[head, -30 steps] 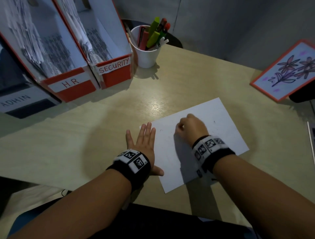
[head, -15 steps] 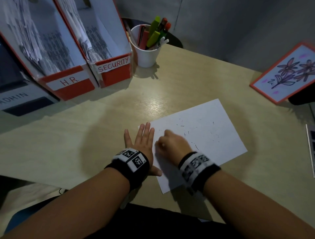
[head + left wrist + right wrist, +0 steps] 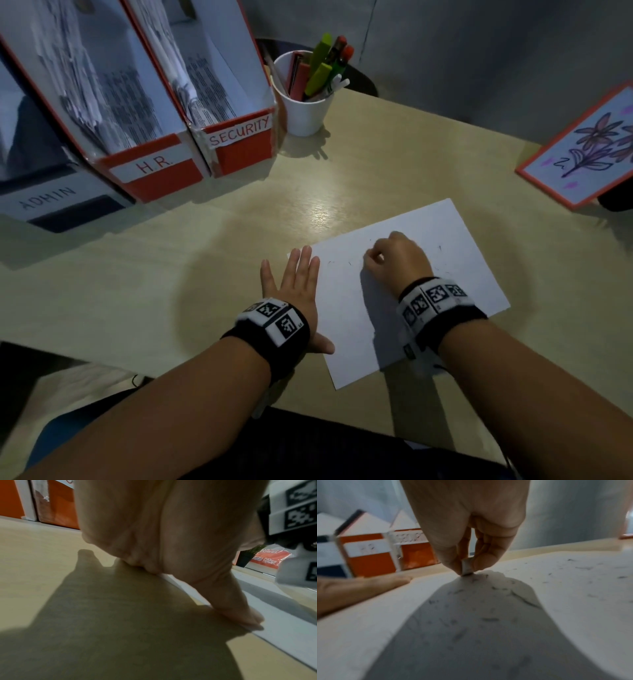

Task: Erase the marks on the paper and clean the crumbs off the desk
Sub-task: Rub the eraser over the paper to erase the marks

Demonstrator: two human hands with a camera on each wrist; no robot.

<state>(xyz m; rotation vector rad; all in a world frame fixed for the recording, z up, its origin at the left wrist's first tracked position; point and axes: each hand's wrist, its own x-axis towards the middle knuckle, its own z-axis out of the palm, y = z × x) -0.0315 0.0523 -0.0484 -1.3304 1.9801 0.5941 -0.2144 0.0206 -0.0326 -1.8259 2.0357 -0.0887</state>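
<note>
Eraser stroke swings back to the middle of the sheet

The right hand (image 3: 397, 260) pinches a small eraser (image 3: 467, 566) between thumb and fingers, its tip pressed to the white paper (image 3: 472, 274) lying on the desk (image 3: 205, 274); half a second ago that hand was down near the sheet's left edge, so it has swept back up and rightward, one leg of a back-and-forth rub. The left hand (image 3: 294, 287) stays flat with fingers straight, thumb on the paper's edge, pinning it. Dark crumbs (image 3: 489, 619) lie scattered over the sheet, so erasing looks well under way, while the clearing of crumbs has not begun.
</note>
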